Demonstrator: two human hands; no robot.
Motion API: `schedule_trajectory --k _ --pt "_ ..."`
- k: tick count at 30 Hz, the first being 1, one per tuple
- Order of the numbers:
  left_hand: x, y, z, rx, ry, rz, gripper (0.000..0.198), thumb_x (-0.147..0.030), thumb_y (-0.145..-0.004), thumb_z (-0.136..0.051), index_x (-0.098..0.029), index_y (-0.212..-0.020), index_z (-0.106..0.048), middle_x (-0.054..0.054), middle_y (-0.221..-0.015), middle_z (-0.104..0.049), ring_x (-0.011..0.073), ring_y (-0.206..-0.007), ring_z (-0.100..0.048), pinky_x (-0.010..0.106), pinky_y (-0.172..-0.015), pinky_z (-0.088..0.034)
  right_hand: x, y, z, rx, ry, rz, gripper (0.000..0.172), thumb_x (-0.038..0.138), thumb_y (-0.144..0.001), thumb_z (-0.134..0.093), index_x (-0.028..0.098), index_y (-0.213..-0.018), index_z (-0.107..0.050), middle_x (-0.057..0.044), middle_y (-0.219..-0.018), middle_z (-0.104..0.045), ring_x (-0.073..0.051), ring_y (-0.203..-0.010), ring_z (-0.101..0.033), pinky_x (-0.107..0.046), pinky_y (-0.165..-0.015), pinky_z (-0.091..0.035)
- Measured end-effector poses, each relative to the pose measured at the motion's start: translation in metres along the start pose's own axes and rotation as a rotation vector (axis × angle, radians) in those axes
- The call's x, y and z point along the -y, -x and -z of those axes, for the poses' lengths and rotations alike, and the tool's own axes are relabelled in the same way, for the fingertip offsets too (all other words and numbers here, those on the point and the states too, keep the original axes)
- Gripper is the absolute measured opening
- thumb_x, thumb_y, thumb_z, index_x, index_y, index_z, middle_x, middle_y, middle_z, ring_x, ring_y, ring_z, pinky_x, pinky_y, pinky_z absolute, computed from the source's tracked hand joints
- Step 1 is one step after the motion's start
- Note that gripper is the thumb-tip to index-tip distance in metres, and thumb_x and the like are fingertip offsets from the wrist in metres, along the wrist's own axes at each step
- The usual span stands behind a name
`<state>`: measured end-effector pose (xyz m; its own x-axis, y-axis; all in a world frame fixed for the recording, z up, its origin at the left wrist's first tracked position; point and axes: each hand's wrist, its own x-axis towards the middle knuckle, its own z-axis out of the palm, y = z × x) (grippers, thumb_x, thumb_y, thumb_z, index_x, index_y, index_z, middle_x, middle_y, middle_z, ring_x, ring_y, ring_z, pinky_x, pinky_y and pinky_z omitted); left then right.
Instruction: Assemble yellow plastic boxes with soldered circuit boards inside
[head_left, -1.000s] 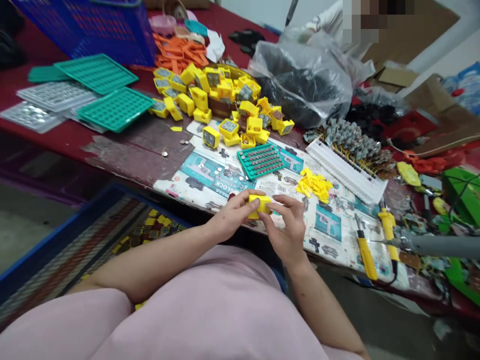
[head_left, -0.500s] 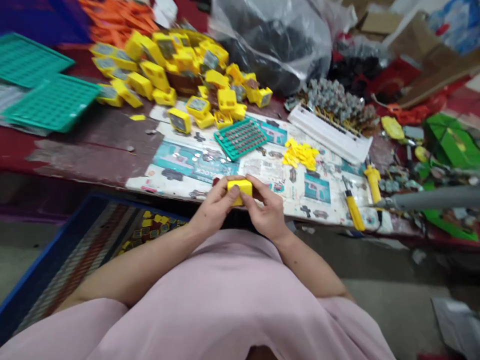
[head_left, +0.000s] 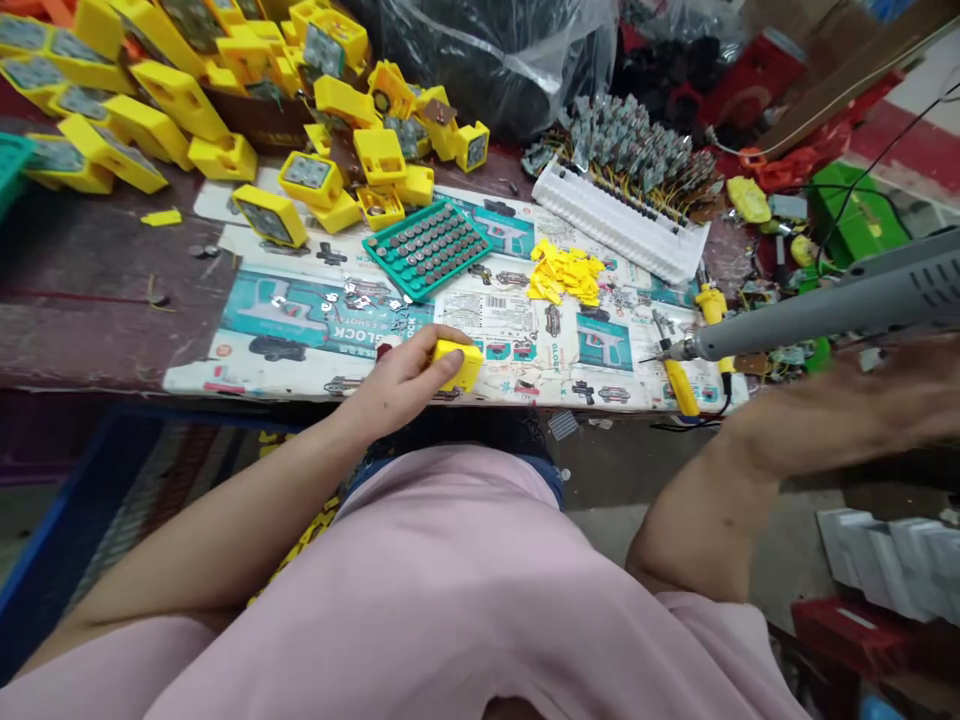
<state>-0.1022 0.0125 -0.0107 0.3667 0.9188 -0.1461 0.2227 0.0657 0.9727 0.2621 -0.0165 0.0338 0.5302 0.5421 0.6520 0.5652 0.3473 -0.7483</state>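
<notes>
One yellow casing [head_left: 466,368] is pinched in the left hand [head_left: 409,380] at the front edge of the bench [head_left: 90,320]; the right hand [head_left: 877,395], blurred, closure unclear, is beside one grey tool [head_left: 825,300]: apparently a reaching step, calling next for secure grip.

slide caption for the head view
Left hand holds a yellow case; the blurred right hand is near a grey tool.

I have the bare left hand [head_left: 405,380] just off centre towards nine o'clock, thumb [head_left: 444,370] and fingers [head_left: 433,335] curled in a grip, while the bare right hand [head_left: 862,405], blurred, extends to three o'clock from a bent elbow [head_left: 660,555].
</notes>
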Motion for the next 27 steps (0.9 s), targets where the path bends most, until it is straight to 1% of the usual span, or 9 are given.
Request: schedule_trajectory --k 2,4,7,10,13,15,18,22,27 --pt "-0.003 -0.004 -0.008 0.054 -0.205 -0.105 0.047 -0.057 -0.091 -0.049 -0.019 -0.113 -0.063 0.006 -0.098 -0.069 0.0212 -0.086 -0.062 0.033 -0.078 -0.049 -0.016 -0.013 -0.005 0.110 -0.238 0.016 0.061 0.083 -0.083 -0.041 0.047 -0.128 -0.063 -0.001 -0.140 -0.059 -0.027 -0.139 -0.050 -0.048 -0.085 -0.050" --pt "-0.005 -0.009 -0.016 0.064 -0.387 -0.228 0.042 -0.049 -0.093 -0.044 -0.017 -0.112 -0.064 0.011 -0.110 -0.070 0.0266 -0.101 -0.063 0.041 -0.091 -0.047 -0.023 -0.015 -0.011 0.386 -0.372 -0.018 0.067 0.083 -0.081 -0.045 0.044 -0.133 -0.061 -0.009 -0.131 -0.066 -0.032 -0.121 -0.065 -0.050 -0.082 -0.053" --pt "-0.002 -0.017 -0.022 -0.059 -0.613 -0.347 0.035 -0.041 -0.092 -0.045 -0.017 -0.101 -0.068 0.014 -0.119 -0.070 0.0333 -0.116 -0.059 0.052 -0.103 -0.038 -0.016 -0.008 -0.011 0.656 -0.370 0.000 0.068 0.077 -0.085 -0.048 0.039 -0.141 -0.054 -0.017 -0.133 -0.064 -0.035 -0.117 -0.067 -0.052 -0.087 -0.055" --pt "0.006 -0.021 -0.016 -0.194 -0.739 -0.374 0.031 -0.039 -0.092 -0.048 -0.019 -0.099 -0.071 0.013 -0.121 -0.071 0.0333 -0.119 -0.058 0.054 -0.105 -0.037 -0.002 -0.001 -0.003 0.662 -0.339 0.059 0.053 0.053 -0.082 -0.071 0.037 -0.132 -0.062 -0.017 -0.111 -0.073 -0.032 -0.098 -0.074 -0.047 -0.077 -0.058" --pt "0.008 -0.019 -0.004 -0.147 -0.724 -0.428 0.040 -0.041 -0.094 -0.046 -0.018 -0.118 -0.068 0.014 -0.130 -0.067 0.0316 -0.122 -0.058 0.051 -0.106 -0.039 0.014 0.003 -0.003 0.664 -0.390 0.106 0.074 0.041 -0.068 -0.087 0.036 -0.136 -0.060 -0.009 -0.082 -0.070 -0.025 -0.073 -0.070 -0.044 -0.070 -0.060" --pt "0.008 -0.015 0.001 -0.060 -0.708 -0.484 0.048 -0.043 -0.094 -0.048 -0.014 -0.130 -0.062 0.017 -0.137 -0.063 0.0322 -0.126 -0.056 0.050 -0.107 -0.040 0.027 0.005 -0.010 0.718 -0.462 0.093 0.084 0.048 -0.066 -0.086 0.040 -0.142 -0.053 -0.008 -0.087 -0.068 -0.025 -0.082 -0.070 -0.048 -0.077 -0.062" --pt "0.008 -0.009 0.000 0.023 -0.712 -0.503 0.049 -0.039 -0.091 -0.055 -0.012 -0.132 -0.060 0.019 -0.136 -0.063 0.0329 -0.125 -0.058 0.049 -0.105 -0.043 0.042 0.010 -0.028 0.868 -0.559 0.034 0.071 0.053 -0.081 -0.073 0.044 -0.146 -0.045 -0.009 -0.097 -0.072 -0.025 -0.089 -0.073 -0.048 -0.079 -0.063" --pt "0.013 -0.005 -0.011 0.020 -0.666 -0.475 0.036 -0.033 -0.092 -0.054 -0.019 -0.124 -0.066 0.014 -0.131 -0.067 0.0276 -0.120 -0.062 0.042 -0.104 -0.045 0.045 0.016 -0.058 1.082 -0.589 0.122 0.071 0.053 -0.084 -0.070 0.037 -0.148 -0.042 0.001 -0.064 -0.064 -0.018 -0.052 -0.066 -0.032 -0.052 -0.057" --pt "0.004 -0.007 0.016 -0.145 -0.609 -0.425 0.036 -0.040 -0.090 -0.058 -0.019 -0.117 -0.069 0.012 -0.129 -0.067 0.0283 -0.117 -0.061 0.043 -0.103 -0.044 0.042 0.021 -0.085 0.947 -0.639 0.078 0.060 0.054 -0.077 -0.072 0.034 -0.130 -0.053 0.011 -0.047 -0.039 -0.011 -0.032 -0.038 -0.027 -0.037 -0.038"
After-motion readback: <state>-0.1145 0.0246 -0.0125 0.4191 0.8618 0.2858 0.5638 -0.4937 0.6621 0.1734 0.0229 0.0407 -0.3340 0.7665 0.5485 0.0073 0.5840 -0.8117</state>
